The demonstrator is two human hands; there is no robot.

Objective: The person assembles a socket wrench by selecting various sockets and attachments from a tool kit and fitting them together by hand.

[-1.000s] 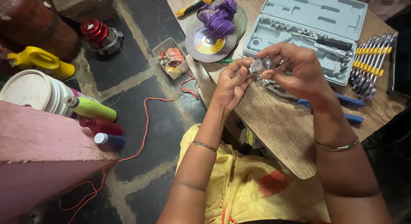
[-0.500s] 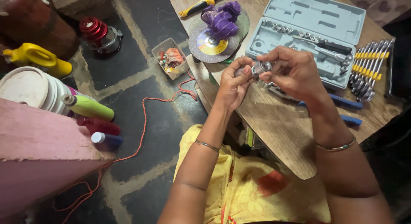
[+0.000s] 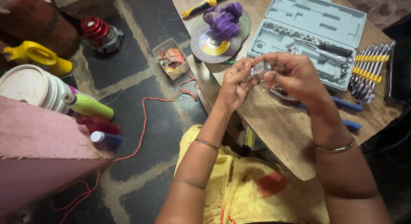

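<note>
A worn wooden tabletop (image 3: 291, 138) fills the upper right of the head view, above a dark stone floor (image 3: 128, 100) that carries a white plastic bucket (image 3: 25, 85) at nine o'clock and a thin orange cord (image 3: 143, 121) trailing toward seven. At one o'clock on the tabletop lies an open grey plastic socket-set case (image 3: 314, 18), with a row of yellow-banded steel spanners (image 3: 368, 70) just beside it at three o'clock. At twelve o'clock a grey abrasive cutting disc (image 3: 209, 46) bears a crumpled purple cloth (image 3: 222, 20), and a yellow-handled tool (image 3: 201, 5) lies just beyond it. A small clear tray of oddments (image 3: 171, 58) sits on the floor near the tabletop's edge. Both hands meet above the middle of the tabletop: the left hand (image 3: 233, 85) is curled with its fingertips closed on the near end of a small shiny metal cylindrical part (image 3: 260, 70), and the right hand (image 3: 295, 76) is cupped over it from three o'clock, thumb and fingers pinching its far end. The part is off the tabletop, gripped between the two hands. Judged from this grip, the handling goes best with one hand steadying the part while the other turns it, kept over the tabletop so a slip lands there and not on the floor.
</note>
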